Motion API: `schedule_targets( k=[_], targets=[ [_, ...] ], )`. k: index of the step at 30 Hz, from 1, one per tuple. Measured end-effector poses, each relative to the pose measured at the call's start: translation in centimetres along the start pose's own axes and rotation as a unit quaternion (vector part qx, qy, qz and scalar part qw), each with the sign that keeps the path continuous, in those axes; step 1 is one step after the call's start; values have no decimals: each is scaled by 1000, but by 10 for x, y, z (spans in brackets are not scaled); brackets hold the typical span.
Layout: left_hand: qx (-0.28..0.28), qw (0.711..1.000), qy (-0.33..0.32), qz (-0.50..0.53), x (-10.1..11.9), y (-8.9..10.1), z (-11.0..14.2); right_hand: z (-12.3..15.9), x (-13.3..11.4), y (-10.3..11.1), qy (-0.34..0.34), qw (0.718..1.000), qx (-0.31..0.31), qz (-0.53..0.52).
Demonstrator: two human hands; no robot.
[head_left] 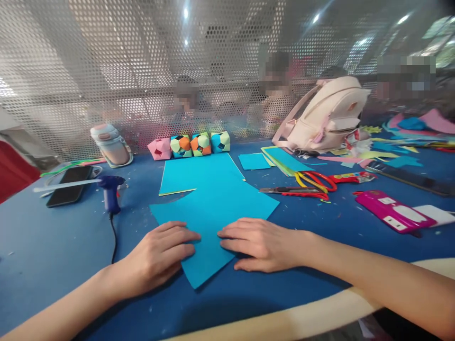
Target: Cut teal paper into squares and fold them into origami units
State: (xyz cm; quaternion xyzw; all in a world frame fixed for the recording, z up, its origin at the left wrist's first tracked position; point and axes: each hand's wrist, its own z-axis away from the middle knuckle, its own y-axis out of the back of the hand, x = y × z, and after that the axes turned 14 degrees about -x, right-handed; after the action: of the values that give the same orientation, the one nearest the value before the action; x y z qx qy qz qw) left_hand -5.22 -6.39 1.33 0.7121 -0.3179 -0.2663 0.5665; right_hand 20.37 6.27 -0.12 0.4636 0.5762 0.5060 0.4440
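Note:
A large sheet of blue paper (209,208) lies turned cornerwise in front of me, one corner pointing toward the table's near edge. On its left side rests my left hand (159,251), palm down with fingers stretched over the paper. My right hand (259,244) lies on the right side, fingers slightly apart and the thumb near the table. Both hands press on the paper without gripping it. Beyond it, and partly overlapped by it, is a stack of blue sheets (194,170). Small blue squares (254,161) lie to the right of the stack.
Left are a blue glue gun (112,196), a phone (69,187) and a bottle (111,144). Folded paper shapes (201,144) line the mesh screen (135,80). Right are scissors (316,182), a cutter (287,190), a backpack (327,116) and a magenta case (394,211).

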Motion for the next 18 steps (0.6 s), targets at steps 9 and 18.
schedule_targets(
  k=[9,18],
  targets=[
    [30,997,68,-17,-17,8,15,11,18,3,-12,989,118,-90],
    [159,975,129,-90,-14,31,22,15,17,18,-112,951,113,-264]
  ],
)
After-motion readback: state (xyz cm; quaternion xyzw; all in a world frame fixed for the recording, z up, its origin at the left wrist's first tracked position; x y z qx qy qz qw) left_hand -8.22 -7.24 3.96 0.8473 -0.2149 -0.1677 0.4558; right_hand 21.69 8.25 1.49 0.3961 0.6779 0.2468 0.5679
